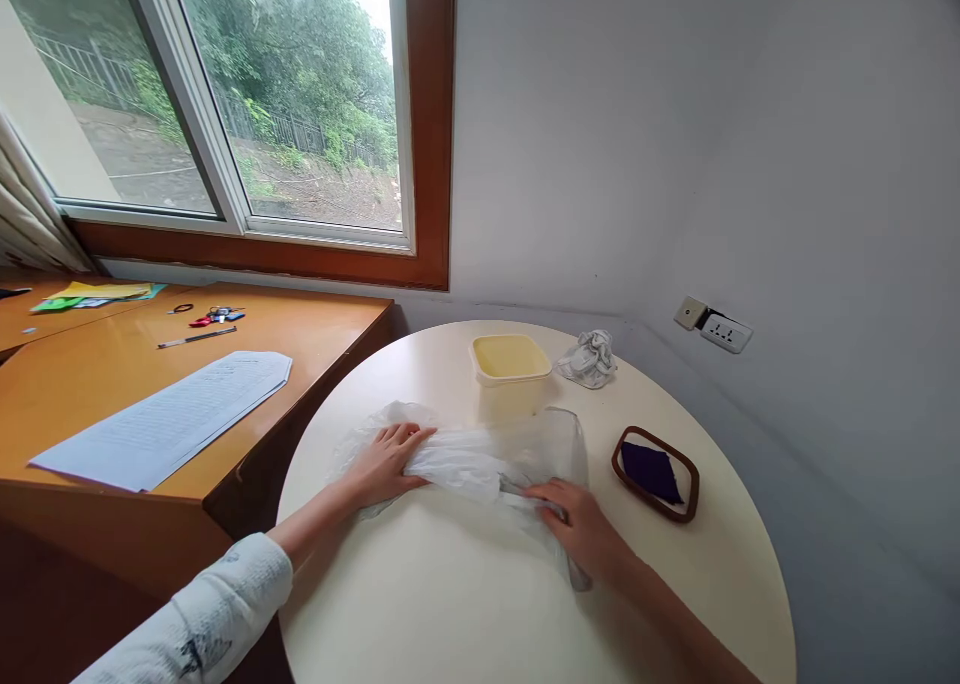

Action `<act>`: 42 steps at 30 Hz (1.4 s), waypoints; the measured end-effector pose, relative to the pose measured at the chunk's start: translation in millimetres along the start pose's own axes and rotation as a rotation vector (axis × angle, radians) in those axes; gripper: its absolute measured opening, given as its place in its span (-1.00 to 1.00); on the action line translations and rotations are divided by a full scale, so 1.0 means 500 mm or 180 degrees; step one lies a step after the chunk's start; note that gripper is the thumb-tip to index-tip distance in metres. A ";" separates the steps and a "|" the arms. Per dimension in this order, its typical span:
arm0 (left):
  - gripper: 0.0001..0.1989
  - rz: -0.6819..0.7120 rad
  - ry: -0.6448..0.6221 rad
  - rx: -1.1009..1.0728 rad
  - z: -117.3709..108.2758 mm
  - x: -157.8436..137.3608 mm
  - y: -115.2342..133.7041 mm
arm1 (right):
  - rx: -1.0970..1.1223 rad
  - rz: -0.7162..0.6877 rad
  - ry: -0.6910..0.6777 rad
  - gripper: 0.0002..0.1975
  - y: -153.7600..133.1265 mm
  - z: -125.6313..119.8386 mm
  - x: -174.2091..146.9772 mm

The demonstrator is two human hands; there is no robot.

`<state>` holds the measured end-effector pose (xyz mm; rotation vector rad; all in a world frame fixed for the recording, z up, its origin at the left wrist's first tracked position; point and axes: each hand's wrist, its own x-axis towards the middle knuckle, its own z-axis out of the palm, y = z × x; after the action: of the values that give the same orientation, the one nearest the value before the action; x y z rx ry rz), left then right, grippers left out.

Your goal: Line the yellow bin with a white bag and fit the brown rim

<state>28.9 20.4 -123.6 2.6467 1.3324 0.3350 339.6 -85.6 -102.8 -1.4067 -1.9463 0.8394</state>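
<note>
A thin, translucent white plastic bag [457,464] lies crumpled and stretched across the round table. My left hand [386,461] rests on its left part, palm down, with thumb and fingers apart. At the bag's right part, my right hand [574,524] has its fingers closed on the plastic. Some of the right fingertips are hidden in the folds. Just beyond the bag stands a pale yellow plastic container [514,394], its top uncovered.
On the round table [435,604], a second crumpled plastic bag [590,359] sits at the back. To the right lies a brown-rimmed lid or tray [694,489] with a dark purple cloth [651,471]. Papers [169,419], a pen [196,338] and keys [217,315] lie on the wooden desk [330,314].
</note>
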 end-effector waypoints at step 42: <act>-0.82 0.0246 -0.0151 0.0700 -0.192 0.037 0.069 | 0.0596 0.0339 -0.0191 -0.78 0.025 -0.130 -0.015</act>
<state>40.1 19.0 -20.6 2.8709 1.3248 0.1410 398.4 -80.4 -72.3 -1.3970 -1.7964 1.0949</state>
